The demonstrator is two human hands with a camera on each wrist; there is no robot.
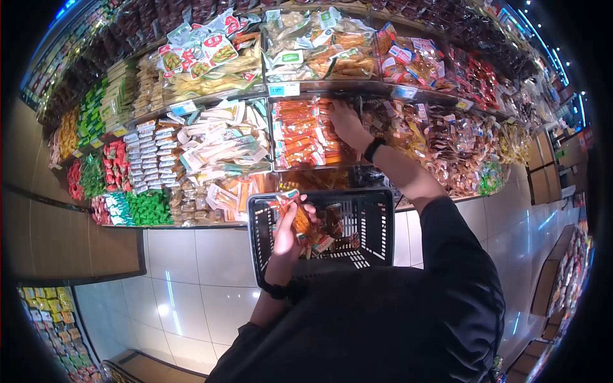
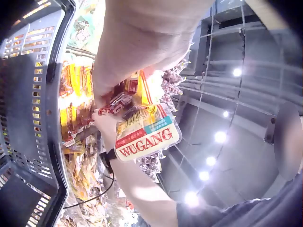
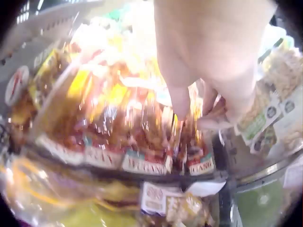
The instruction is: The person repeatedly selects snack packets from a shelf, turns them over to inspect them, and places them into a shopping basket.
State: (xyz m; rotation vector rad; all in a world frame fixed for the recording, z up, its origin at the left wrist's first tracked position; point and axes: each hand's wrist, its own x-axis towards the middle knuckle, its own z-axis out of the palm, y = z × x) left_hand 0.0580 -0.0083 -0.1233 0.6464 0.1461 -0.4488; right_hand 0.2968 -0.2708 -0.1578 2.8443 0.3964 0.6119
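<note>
My left hand (image 1: 286, 235) grips a clear-wrapped orange snack packet (image 1: 301, 222) above the black shopping basket (image 1: 385, 223). In the left wrist view its white label (image 2: 147, 137) reads WUGANG, with red and teal bands. My right hand (image 1: 348, 126) reaches into a shelf bin of orange snack packets (image 1: 300, 131), at the bin's right end. Seen from the right wrist, the thumb and fingers (image 3: 181, 101) pinch at an upright packet (image 3: 201, 161) in the row, its label at the front edge. Several packets lie in the basket, partly hidden by the left hand.
Bins of other wrapped snacks flank this one: pale long packs (image 1: 223, 137) to the left, brown packs (image 1: 460, 140) to the right. A higher tier with price tags (image 1: 283, 89) runs behind. Tiled floor (image 1: 191, 255) shows below the shelf; another display (image 1: 51, 319) stands at lower left.
</note>
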